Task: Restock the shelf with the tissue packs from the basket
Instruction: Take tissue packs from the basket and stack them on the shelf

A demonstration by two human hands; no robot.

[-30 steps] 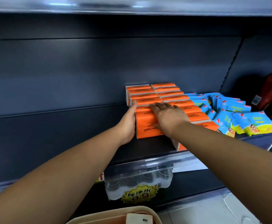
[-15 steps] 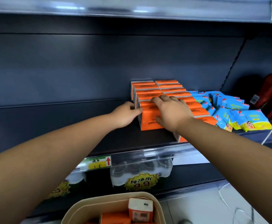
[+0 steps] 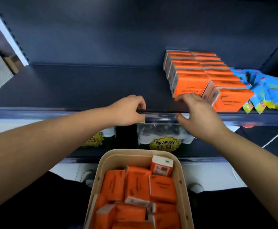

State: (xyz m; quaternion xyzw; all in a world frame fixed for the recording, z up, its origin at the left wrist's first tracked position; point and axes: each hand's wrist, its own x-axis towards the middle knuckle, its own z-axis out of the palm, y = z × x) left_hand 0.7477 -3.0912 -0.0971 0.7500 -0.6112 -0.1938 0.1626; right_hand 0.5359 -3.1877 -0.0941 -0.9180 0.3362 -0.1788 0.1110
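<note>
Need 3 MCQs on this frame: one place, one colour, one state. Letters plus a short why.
1. Where do the shelved orange tissue packs stand relative to the blue packs?
A on top
B to their left
C to their right

2. What colour is the basket?
A beige
B green
C red

3. What are the left hand and right hand doing?
A both grip one pack
B left grips a pack
C both hold nothing

Key:
1 B, the orange rows sit left of the blue pile.
2 A, the rim is pale tan.
3 C, nothing is between the fingers of either hand.
</note>
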